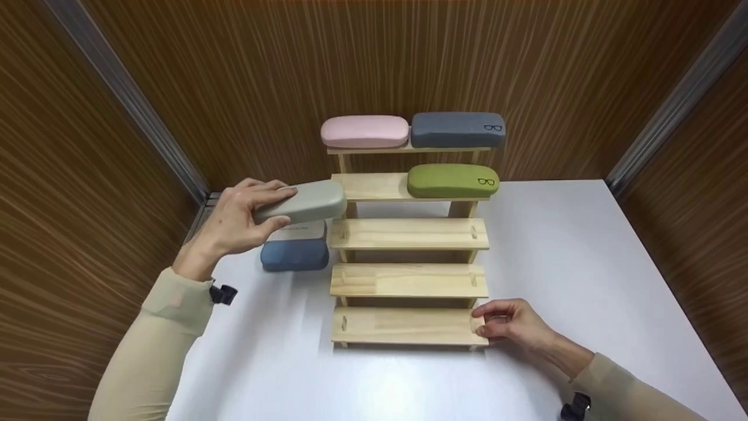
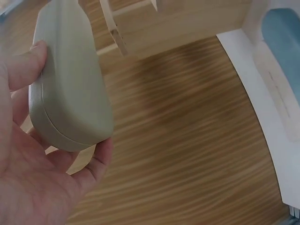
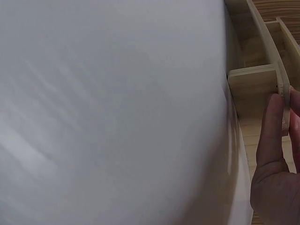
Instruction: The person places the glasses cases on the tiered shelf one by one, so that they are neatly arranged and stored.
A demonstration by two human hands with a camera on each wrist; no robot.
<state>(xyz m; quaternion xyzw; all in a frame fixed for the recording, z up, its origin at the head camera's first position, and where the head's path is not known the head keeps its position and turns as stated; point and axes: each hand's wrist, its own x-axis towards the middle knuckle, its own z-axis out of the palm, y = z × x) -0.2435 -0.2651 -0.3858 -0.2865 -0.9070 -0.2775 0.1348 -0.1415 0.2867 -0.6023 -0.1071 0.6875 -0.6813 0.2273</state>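
Note:
My left hand (image 1: 234, 219) grips a grey-green glasses case (image 1: 312, 202) in the air, left of the second tier from the top of a wooden stepped rack (image 1: 409, 234). Seen from the left wrist, thumb and fingers wrap one end of this closed case (image 2: 77, 84). At the rack's front right corner, my right hand (image 1: 517, 324) pinches the end of the lowest tier between thumb and fingers. The right wrist view shows the thumb (image 3: 272, 126) against the underside of that board. A green case (image 1: 453, 180) lies on the right half of the second tier.
Side by side on the top tier are a pink case (image 1: 365, 131) and a dark blue-grey case (image 1: 457, 130). A blue case (image 1: 295, 254) and a whitish one (image 1: 298, 231) lie on the white table (image 1: 555, 245) left of the rack. Wood-grain panels (image 1: 409, 58) enclose the table.

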